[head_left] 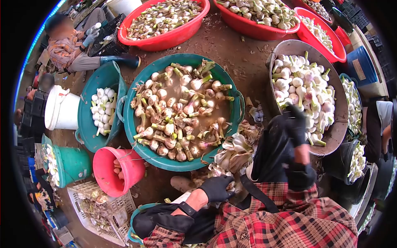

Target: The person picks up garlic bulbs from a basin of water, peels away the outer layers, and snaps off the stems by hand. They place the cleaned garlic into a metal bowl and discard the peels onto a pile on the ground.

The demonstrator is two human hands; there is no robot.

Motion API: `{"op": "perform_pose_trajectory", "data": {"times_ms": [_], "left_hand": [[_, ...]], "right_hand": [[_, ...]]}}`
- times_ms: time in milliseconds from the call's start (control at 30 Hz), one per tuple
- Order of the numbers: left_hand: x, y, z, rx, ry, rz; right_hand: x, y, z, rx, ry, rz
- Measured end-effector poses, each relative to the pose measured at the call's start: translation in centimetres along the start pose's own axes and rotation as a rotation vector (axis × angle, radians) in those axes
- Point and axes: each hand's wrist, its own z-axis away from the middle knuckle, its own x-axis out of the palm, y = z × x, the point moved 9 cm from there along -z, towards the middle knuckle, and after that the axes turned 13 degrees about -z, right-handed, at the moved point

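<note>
My left hand (pixel 216 188), in a black glove, is closed in front of my lap. At its fingertips is a pale garlic bulb (pixel 231 187), mostly hidden by the fingers. Over the near-left edge of a brown basin (pixel 340 136) is my black-gloved right hand (pixel 296 124). Motion smears its fingers, so whether they hold anything does not show. Cleaned white garlic (pixel 304 84) with short stems fills that basin. Straight ahead, a green tub (pixel 182 165) holds muddy water and many unpeeled garlic bulbs (pixel 168 111). Loose papery garlic skins (pixel 237 151) are heaped between the tub and my legs.
Red basins (pixel 175 43) of garlic stand at the back. On the left are a tilted green tub (pixel 84 111) with white bulbs, a white bucket (pixel 64 109), a pink bucket (pixel 124 177) and a white crate (pixel 78 198). Another person (pixel 66 45) sits at upper left.
</note>
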Motion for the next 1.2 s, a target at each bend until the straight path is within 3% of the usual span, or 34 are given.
{"op": "perform_pose_trajectory", "data": {"times_ms": [33,67,100,133,167,200,267,333,400,467,567,633,667,733,767,833,933,1000,1067,1133,1200], "left_hand": [[-0.2,-0.1,0.0,-0.028,-0.023,0.017],[-0.1,-0.3,0.1,-0.058,-0.042,0.036],[0.0,-0.5,0.0,-0.061,-0.039,0.038],[-0.2,-0.8,0.0,-0.058,-0.007,0.040],[-0.3,-1.0,0.0,-0.057,0.024,0.043],[-0.3,-1.2,0.1,-0.063,0.027,0.045],[-0.4,-1.2,0.1,-0.062,0.048,0.027],[-1.0,-1.1,0.3,-0.053,0.057,0.049],[-1.0,-1.3,0.3,-0.047,0.068,0.063],[-1.4,-1.6,0.3,-0.050,0.138,0.080],[-3.4,-3.0,0.4,-0.148,0.266,0.158],[-5.8,-5.6,1.5,-0.254,0.606,0.512],[-4.8,-6.8,0.8,-0.248,0.602,0.513],[-3.4,-11.9,0.8,-0.311,0.833,1.069],[-3.5,-12.2,0.9,-0.306,0.829,1.065],[-3.5,-10.8,0.6,-0.251,0.609,1.984],[-6.0,-8.1,0.4,0.100,0.403,2.220],[-7.6,-7.5,1.4,0.154,0.463,2.180],[-8.4,-7.7,1.8,0.205,0.522,2.138],[-9.5,-8.8,2.7,0.164,0.733,1.869],[-9.8,-8.7,3.0,0.130,0.766,1.922]], "right_hand": [[4.3,-3.5,1.1,0.156,-0.207,-0.050],[9.7,-2.1,2.8,-0.014,-0.318,-0.199],[14.3,-1.8,4.8,0.200,-0.513,-0.244],[17.7,-2.0,6.5,-0.028,-0.537,-0.184],[20.8,-2.7,7.7,-0.008,-0.628,-0.090],[23.2,-3.6,8.8,-0.202,-0.651,-0.048],[27.8,-4.8,10.8,-0.295,-0.854,0.195],[30.2,-5.8,11.9,-0.519,-0.773,0.249],[31.9,-5.2,12.4,-0.549,-0.767,0.268],[33.4,-3.3,13.0,-0.533,-0.888,0.435],[31.4,-3.2,11.6,-0.514,-0.801,0.350],[28.0,-4.1,8.9,-0.378,-0.640,0.097],[26.7,-4.8,8.3,-0.374,-0.637,0.102],[22.9,-3.2,6.0,0.014,-0.426,-0.387],[21.9,-2.4,5.8,0.090,-0.388,-0.490],[20.6,-1.9,6.6,0.364,-0.477,-0.831],[20.2,-3.5,10.0,0.752,-0.563,-1.313],[20.3,-3.4,11.2,0.820,-0.546,-1.387],[20.2,-3.4,11.2,0.769,-0.588,-1.238],[20.4,-3.4,11.2,0.721,-0.635,-1.082],[18.2,-5.5,8.5,0.170,-0.458,-0.540]]}}
